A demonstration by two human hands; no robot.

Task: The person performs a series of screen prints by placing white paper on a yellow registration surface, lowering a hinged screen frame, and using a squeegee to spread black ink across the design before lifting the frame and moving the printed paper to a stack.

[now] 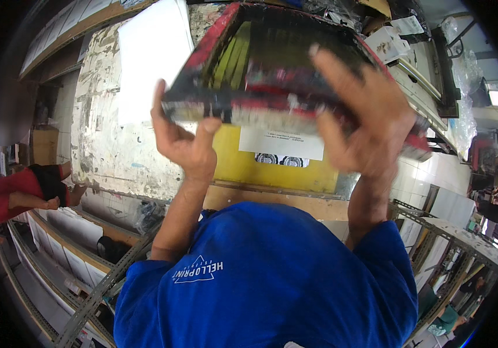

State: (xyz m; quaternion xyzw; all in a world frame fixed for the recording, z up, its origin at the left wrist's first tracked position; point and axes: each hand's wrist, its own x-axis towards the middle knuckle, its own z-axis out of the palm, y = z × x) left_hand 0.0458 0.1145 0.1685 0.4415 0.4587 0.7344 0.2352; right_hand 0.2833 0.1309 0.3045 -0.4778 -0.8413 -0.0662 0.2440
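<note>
Left hand (186, 145) here, fingers grasping the near left corner of the red-and-black frame (289, 58)! Over on the other side, the right hand (371, 119) is a blur, fingers spread across the frame's right part; whether they grip, I can't tell. Below the fingers, a yellow board (234, 159); beyond the left ones, white sheets (150, 58) on the table (107, 153).

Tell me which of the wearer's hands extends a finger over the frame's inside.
The right hand: its outstretched finger overlaps the dark inside of the frame, whereas the left hand is at the near left corner.
</note>
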